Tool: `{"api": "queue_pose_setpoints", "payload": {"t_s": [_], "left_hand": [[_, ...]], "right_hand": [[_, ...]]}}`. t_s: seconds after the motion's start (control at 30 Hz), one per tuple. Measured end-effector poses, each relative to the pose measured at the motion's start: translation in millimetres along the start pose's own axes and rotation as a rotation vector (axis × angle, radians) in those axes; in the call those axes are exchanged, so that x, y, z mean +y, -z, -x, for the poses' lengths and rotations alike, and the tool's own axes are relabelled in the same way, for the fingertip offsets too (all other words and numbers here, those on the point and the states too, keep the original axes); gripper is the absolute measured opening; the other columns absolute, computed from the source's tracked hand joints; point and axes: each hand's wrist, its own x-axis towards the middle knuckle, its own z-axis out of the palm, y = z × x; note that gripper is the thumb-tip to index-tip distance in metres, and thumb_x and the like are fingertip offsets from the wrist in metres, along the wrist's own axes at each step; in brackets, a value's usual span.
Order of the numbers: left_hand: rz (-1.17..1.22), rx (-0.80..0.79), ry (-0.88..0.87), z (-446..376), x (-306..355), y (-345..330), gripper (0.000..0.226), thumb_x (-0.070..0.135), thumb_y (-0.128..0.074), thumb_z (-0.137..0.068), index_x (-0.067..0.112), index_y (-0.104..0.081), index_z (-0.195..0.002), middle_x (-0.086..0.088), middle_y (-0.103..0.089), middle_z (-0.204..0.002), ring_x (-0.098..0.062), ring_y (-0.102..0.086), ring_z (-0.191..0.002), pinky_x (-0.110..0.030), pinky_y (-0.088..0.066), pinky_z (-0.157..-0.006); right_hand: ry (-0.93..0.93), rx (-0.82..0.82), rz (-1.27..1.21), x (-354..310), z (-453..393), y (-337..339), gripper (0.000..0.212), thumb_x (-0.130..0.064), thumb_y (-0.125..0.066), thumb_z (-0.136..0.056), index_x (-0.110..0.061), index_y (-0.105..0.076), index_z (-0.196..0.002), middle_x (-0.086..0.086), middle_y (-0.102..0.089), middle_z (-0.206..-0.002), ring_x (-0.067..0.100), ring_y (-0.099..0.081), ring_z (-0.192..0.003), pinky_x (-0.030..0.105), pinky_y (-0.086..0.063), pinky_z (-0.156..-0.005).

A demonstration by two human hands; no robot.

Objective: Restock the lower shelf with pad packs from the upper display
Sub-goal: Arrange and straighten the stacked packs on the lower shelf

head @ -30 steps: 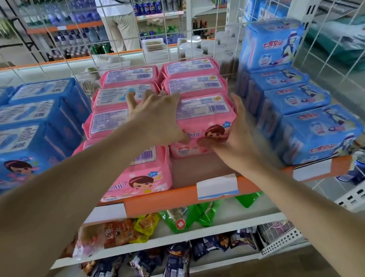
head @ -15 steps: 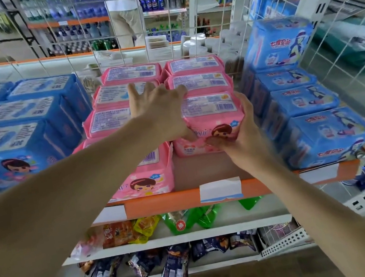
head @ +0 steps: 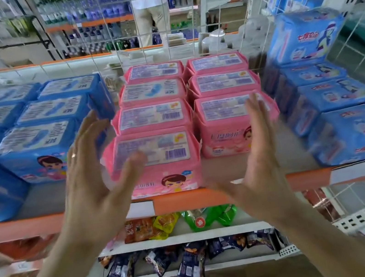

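Observation:
Two rows of pink pad packs fill the middle of the orange-edged upper shelf (head: 187, 200). The front left pink pack (head: 159, 164) stands at the shelf's edge; the front right pink pack (head: 227, 123) sits a little further back. My left hand (head: 91, 177) hovers open, fingers spread, just left of the front left pack. My right hand (head: 259, 157) is open too, palm facing left, in front of the right pack's right side. Neither hand holds anything. Both are blurred.
Blue pad packs (head: 40, 147) stack at the left, and other blue packs (head: 342, 116) at the right. Snack bags (head: 178, 223) lie on the lower shelves. A wire grid (head: 152, 22) backs the shelf; a person (head: 149, 6) stands in the aisle behind.
Both hands have let go of the front right pink pack and pulled back toward me, spreading apart and open. The view has come closer to the shelf.

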Motion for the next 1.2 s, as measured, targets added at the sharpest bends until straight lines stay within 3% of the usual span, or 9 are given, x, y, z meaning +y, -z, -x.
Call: {"api": "queue_pose_setpoints", "payload": {"t_s": [0.13, 0.3, 0.4, 0.53, 0.6, 0.7, 0.77, 0.9, 1.2], "left_hand": [[0.400, -0.088, 0.223, 10.0, -39.0, -9.9, 0.087, 0.082, -0.062, -0.071, 0.047, -0.033, -0.145, 0.020, -0.045, -0.149, -0.007, -0.044, -0.139, -0.046, -0.039, -0.114], [0.620, -0.199, 0.133, 4.8, -43.0, -31.2, 0.052, 0.023, -0.049, -0.095, 0.022, -0.035, -0.145, 0.011, -0.064, -0.126, -0.008, -0.061, -0.121, -0.019, -0.051, -0.091], [0.694, -0.213, 0.154, 9.8, -47.5, -28.1, 0.059, 0.036, -0.054, -0.094, 0.025, -0.034, -0.148, 0.008, -0.061, -0.133, -0.011, -0.059, -0.125, -0.023, -0.052, -0.094], [0.716, -0.119, 0.352, -11.4, -62.9, -19.2, 0.045, 0.047, -0.050, -0.099, 0.024, -0.043, -0.137, 0.007, -0.059, -0.137, -0.003, -0.067, -0.104, -0.019, -0.057, -0.076], [0.836, -0.027, 0.421, -23.2, -69.8, -15.1, 0.018, 0.038, -0.049, -0.102, 0.026, -0.054, -0.115, -0.002, -0.059, -0.138, -0.001, -0.065, -0.085, -0.014, -0.054, -0.058], [0.976, -0.020, 0.499, -33.1, -58.5, -28.5, 0.022, 0.041, -0.050, -0.100, 0.026, -0.066, -0.103, -0.001, -0.069, -0.105, -0.006, -0.064, -0.074, -0.018, -0.053, -0.061], [1.013, -0.053, 0.441, -22.8, -50.9, -31.4, 0.034, 0.034, -0.037, -0.105, 0.029, -0.071, -0.102, 0.006, -0.071, -0.088, -0.007, -0.066, -0.068, -0.019, -0.052, -0.056], [0.952, -0.069, 0.442, -21.4, -48.4, -40.1, 0.033, 0.021, -0.039, -0.101, 0.029, -0.058, -0.126, 0.012, -0.075, -0.091, -0.009, -0.074, -0.081, -0.028, -0.059, -0.057], [0.940, -0.032, 0.532, -24.7, -42.5, -38.7, 0.030, 0.024, -0.037, -0.103, 0.029, -0.064, -0.115, 0.014, -0.076, -0.082, -0.008, -0.074, -0.073, -0.029, -0.059, -0.053]], "right_hand": [[0.007, -0.059, 0.153, -8.3, -8.6, -30.8, 0.120, -0.080, -0.051, -0.068, -0.021, 0.000, -0.160, 0.011, 0.012, -0.168, 0.029, 0.017, -0.154, 0.069, 0.002, -0.119], [0.095, -0.126, 0.413, -0.4, -10.2, -52.7, 0.102, -0.083, -0.037, -0.078, -0.027, -0.012, -0.160, 0.012, 0.001, -0.169, 0.033, 0.011, -0.155, 0.057, 0.011, -0.120], [0.119, -0.149, 0.430, -1.9, -11.0, -50.3, 0.099, -0.084, -0.033, -0.081, -0.027, -0.011, -0.160, 0.010, 0.000, -0.169, 0.032, 0.011, -0.155, 0.061, 0.009, -0.119], [0.007, -0.041, 0.098, 4.9, -15.7, -11.9, 0.089, -0.081, -0.028, -0.087, -0.033, -0.009, -0.159, -0.002, 0.008, -0.169, 0.022, 0.011, -0.156, 0.062, 0.008, -0.121], [-0.141, 0.155, -0.145, 14.8, -25.0, 18.0, 0.067, -0.072, -0.036, -0.093, -0.048, -0.017, -0.153, -0.006, -0.010, -0.169, 0.012, -0.009, -0.155, 0.054, -0.013, -0.125], [-0.426, 0.370, -0.617, 56.8, -52.2, 40.7, 0.054, -0.047, -0.048, -0.102, -0.025, -0.039, -0.150, -0.008, -0.049, -0.151, -0.003, -0.047, -0.134, 0.028, -0.036, -0.115], [-0.564, 0.328, -0.804, 83.6, -68.7, 41.8, 0.064, -0.053, -0.062, -0.093, -0.018, -0.051, -0.145, -0.003, -0.061, -0.140, 0.008, -0.056, -0.130, 0.035, -0.039, -0.114], [-0.702, 0.135, -0.790, 79.7, -67.2, 19.4, 0.050, -0.054, -0.048, -0.098, -0.020, -0.064, -0.130, 0.005, -0.073, -0.121, 0.023, -0.068, -0.114, 0.044, -0.050, -0.099], [-0.753, 0.207, -0.861, 74.6, -66.4, 15.7, 0.046, -0.051, -0.035, -0.105, -0.022, -0.071, -0.105, 0.001, -0.078, -0.100, 0.019, -0.075, -0.094, 0.039, -0.056, -0.086]]}}
